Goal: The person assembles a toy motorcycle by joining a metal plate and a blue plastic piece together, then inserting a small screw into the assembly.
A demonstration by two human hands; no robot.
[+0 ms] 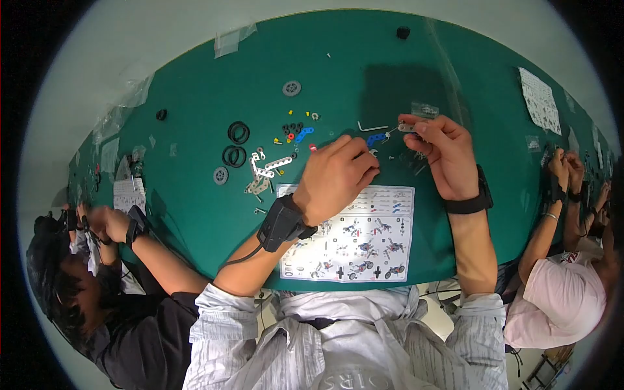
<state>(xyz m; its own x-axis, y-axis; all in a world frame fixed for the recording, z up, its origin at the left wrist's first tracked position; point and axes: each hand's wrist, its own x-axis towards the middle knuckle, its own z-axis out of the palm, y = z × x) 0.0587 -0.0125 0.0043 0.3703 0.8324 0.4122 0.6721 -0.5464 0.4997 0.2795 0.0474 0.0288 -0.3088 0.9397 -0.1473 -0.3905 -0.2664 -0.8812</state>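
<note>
My right hand [450, 156] is raised over the table, thumb and fingers closed on a small silver perforated metal strip [406, 128]. My left hand [337, 181] hovers over the top of the printed instruction sheet [348, 260], fingers curled in; whatever they may hold is hidden. Just beyond its fingertips lie a blue bracket [375, 140] and small metal hardware. An L-shaped hex key [372, 127] rests behind that bracket. A second blue bracket [304, 134] lies left of my left hand, close to a red piece [312, 147].
Silver perforated strips [278, 164] and screws lie on the green table [195, 214]. Black rubber rings [238, 132], grey wheels [292, 88] and small black pieces sit farther left. A small plastic bag [424, 110] is behind my right hand. People work on both sides.
</note>
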